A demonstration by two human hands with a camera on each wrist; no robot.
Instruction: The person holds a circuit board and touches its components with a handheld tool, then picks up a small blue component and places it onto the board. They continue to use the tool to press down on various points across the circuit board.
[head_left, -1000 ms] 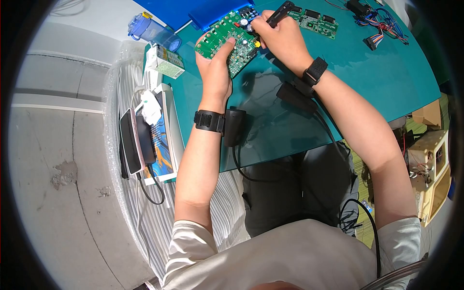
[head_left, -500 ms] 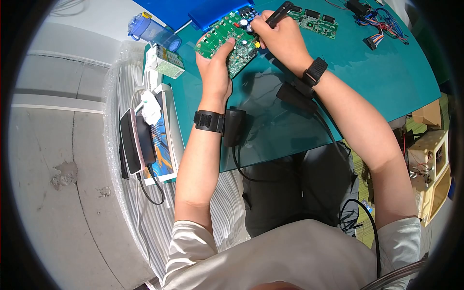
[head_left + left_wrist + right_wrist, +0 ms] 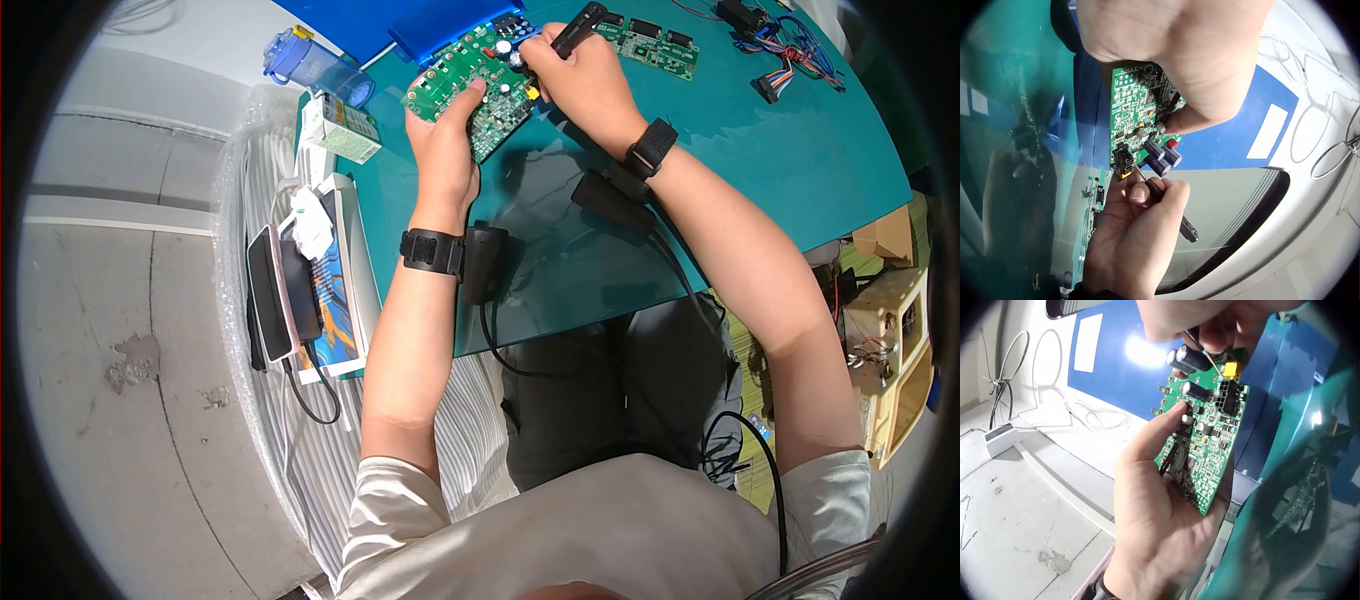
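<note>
In the head view, my left hand (image 3: 443, 150) grips a green circuit board (image 3: 450, 88) by its edge, thumb across the component side and palm behind it. The board is raised and tilted. My right hand (image 3: 590, 88) pinches a small black-handled screwdriver (image 3: 579, 30) at the board's far right end. Its thin metal shaft (image 3: 1139, 172) points down beside a black multi-pin connector (image 3: 1227, 397) and a yellow connector (image 3: 1232, 370). Dark round capacitors (image 3: 1194, 357) stand close by in the right wrist view. The right fingers lie right at the board's edge.
A second green board (image 3: 655, 50) lies behind my right hand on the green tabletop (image 3: 760, 200). Bundled wires (image 3: 790, 60) sit at the far right. A blue case (image 3: 425, 35) is behind the board. A bottle (image 3: 320, 65) and a carton (image 3: 342, 128) stand at left.
</note>
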